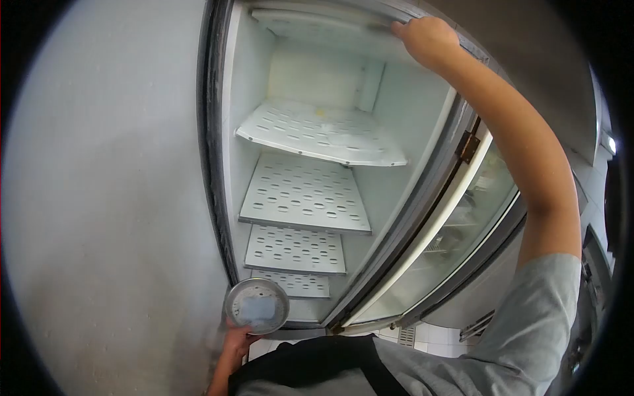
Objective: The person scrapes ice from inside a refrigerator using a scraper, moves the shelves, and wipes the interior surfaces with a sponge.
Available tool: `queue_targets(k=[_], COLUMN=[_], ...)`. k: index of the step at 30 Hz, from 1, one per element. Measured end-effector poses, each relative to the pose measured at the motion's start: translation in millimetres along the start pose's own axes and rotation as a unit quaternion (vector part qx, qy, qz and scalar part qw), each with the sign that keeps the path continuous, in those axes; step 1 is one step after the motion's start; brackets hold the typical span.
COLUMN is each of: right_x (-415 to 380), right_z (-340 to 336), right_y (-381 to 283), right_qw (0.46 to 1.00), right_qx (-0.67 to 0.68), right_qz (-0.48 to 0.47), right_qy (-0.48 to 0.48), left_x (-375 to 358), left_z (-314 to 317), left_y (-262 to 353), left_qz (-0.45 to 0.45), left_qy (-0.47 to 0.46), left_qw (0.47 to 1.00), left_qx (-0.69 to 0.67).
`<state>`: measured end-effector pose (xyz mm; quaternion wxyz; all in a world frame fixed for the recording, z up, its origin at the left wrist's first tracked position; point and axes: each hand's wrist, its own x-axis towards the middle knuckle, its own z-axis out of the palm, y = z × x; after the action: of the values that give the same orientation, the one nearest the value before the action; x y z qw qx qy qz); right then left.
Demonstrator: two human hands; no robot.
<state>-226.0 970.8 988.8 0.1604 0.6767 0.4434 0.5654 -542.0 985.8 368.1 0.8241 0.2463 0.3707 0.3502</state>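
Here we are at one open cabinet [310, 72], and count the shelves inside: four perforated ones! There's the upper shelf [274, 122], broad, a small yellow spot [320, 113] on it; then the second shelf [304, 191], the third shelf [297, 249], and the fourth shelf [310, 286], partly hidden, down near the cabinet's floor. One pale panel [310, 24] sits above them all, under the cabinet's top.

Now the containers: one round metal bowl [281, 315], just in front of the cabinet's lower left corner. Inside it, a pale bluish patch [257, 307] and some small specks; liquid or reflection, I can't tell.

Two hands in play! The left hand [239, 338] grips that bowl by its near rim. The right hand [429, 43] is way up at the cabinet's top edge, fingers bent; blur around the fingertips, so whether it grasps anything I can't tell. Beside the cabinet's right edge, one glass door [413, 280], and on the floor beyond its lower right, one drain grate [406, 336].
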Motion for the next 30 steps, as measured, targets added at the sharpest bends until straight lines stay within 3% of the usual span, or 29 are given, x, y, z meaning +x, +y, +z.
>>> queue_targets(k=[5, 8, 11, 14, 23, 26, 30], right_x=[10.9, 20.0, 6.9, 11.4, 13.7, 17.9, 27.3], right_z=[-4.0, 1.9, -36.4, -19.5, 6.8, 17.1, 12.7], right_y=[-3.6, 12.2, 0.9, 11.4, 28.7, 16.5, -5.9], right_qw=[0.998, 0.999, 0.991, 0.998, 0.996, 0.999, 0.999], right_qx=[-0.030, -0.001, 0.006, 0.015, 0.011, -0.018, -0.025], right_qz=[0.033, -0.021, 0.016, -0.022, -0.087, -0.038, -0.005], right_qy=[-0.047, -0.035, -0.131, -0.056, -0.029, 0.007, -0.025], left_x=[-9.1, -2.1, -4.6, -9.6, -13.1, -10.6, -12.3], left_z=[14.3, 6.6, 5.6, 11.0, 12.4, 8.5, 9.9], left_y=[7.4, 1.7, -1.5, 5.1, 9.5, 5.8, 5.7], left_qz=[-0.004, 0.004, 0.003, 0.007, -0.012, -0.009, -0.002], left_qy=[0.016, 0.000, -0.012, -0.022, 0.013, 0.012, 0.011], left_qw=[1.000, 0.999, 0.999, 0.999, 1.000, 1.000, 1.000], left_qx=[0.016, 0.033, 0.032, 0.022, 0.012, 0.015, 0.011])
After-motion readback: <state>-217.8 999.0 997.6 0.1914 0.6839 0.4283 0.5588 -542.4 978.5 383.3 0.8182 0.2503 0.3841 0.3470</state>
